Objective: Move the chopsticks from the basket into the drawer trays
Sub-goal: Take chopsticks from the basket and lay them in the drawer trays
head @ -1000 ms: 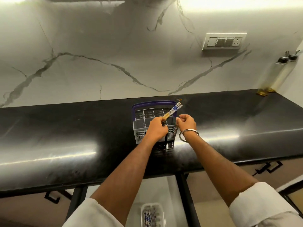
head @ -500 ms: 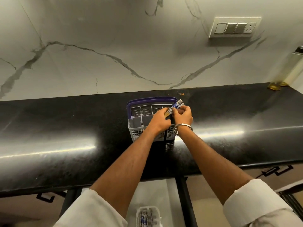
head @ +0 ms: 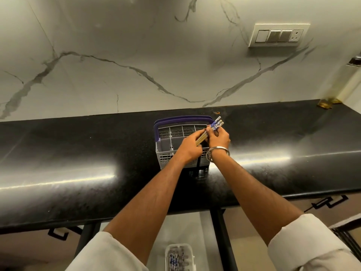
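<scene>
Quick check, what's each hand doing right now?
Left hand: fingers grip the chopsticks near their plain ends, above the basket.
Right hand: fingers pinch the same chopsticks near their patterned tops.

You're standing in a home kitchen: black stone counter (head: 78, 153), marble-veined backsplash (head: 136, 55), switch panel (head: 279, 35) far right.

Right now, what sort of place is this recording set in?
Most likely a home kitchen: a black stone counter under a marble-look backsplash, a wall switch panel, and a cutlery basket.
</scene>
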